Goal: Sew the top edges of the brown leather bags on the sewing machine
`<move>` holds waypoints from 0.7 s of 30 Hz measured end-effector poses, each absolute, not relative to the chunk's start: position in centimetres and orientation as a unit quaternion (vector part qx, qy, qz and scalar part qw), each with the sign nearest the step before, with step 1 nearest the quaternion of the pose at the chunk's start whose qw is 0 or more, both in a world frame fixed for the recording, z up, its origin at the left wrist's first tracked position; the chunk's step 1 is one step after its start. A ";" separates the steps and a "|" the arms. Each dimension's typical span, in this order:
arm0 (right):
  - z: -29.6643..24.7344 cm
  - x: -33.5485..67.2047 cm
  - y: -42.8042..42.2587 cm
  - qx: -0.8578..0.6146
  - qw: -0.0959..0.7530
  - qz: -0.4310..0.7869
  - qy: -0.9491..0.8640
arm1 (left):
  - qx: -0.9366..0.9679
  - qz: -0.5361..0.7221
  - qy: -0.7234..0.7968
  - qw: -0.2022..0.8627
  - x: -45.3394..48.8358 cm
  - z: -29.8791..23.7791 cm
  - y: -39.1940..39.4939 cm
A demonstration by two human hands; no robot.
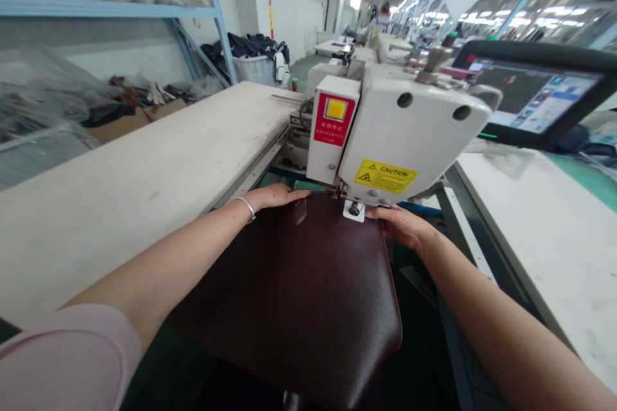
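Observation:
A large dark brown leather panel (pixel 308 295) hangs down toward me from under the head of a white sewing machine (pixel 409 122). My left hand (pixel 274 196) grips the panel's far edge on the left, thumb on top, beside a small leaf-shaped leather tab (pixel 299 212). On the other side, my right hand (pixel 398 223) pinches the panel's right edge close to the white plate (pixel 354 210) under the machine head. The fingers of both hands are partly hidden beneath the leather.
A pale worktop (pixel 168 160) stretches along the left, and another worktop (pixel 544 225) lies at the right. The red emergency-stop box (pixel 335 119) with a yellow button faces me. A display screen (pixel 540 96) stands at right. Blue shelving (pixel 106 8) holds plastic-wrapped goods.

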State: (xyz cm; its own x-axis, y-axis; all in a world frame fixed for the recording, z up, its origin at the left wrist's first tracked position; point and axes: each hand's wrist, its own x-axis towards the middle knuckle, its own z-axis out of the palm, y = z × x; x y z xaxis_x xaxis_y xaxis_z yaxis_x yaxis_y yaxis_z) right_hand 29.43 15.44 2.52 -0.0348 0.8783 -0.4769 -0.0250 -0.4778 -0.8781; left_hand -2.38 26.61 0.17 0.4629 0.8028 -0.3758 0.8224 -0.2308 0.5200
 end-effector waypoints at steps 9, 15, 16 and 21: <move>3.0 28.5 14.1 -0.576 0.416 0.620 -0.333 | 0.779 -0.013 0.548 0.306 -2.2 1.8 25.1; 2.5 28.0 5.8 -0.565 0.464 0.607 -0.311 | 0.850 0.008 0.448 0.278 -3.6 2.8 18.3; 1.9 28.3 3.9 -0.567 0.469 0.600 -0.314 | 0.865 0.005 0.418 0.277 -3.8 2.8 16.8; -1.4 31.8 -1.2 -0.662 0.390 0.536 -0.351 | 0.876 -0.046 0.421 0.230 -0.6 1.2 11.0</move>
State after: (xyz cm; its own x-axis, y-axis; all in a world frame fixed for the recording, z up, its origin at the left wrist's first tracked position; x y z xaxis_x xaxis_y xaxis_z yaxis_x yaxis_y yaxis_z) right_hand 31.83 -1.18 -1.38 0.1794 0.8822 -0.4354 0.0471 -0.4498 -0.8919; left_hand -0.56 11.03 1.23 0.6407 0.7169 -0.2746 0.7594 -0.5393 0.3640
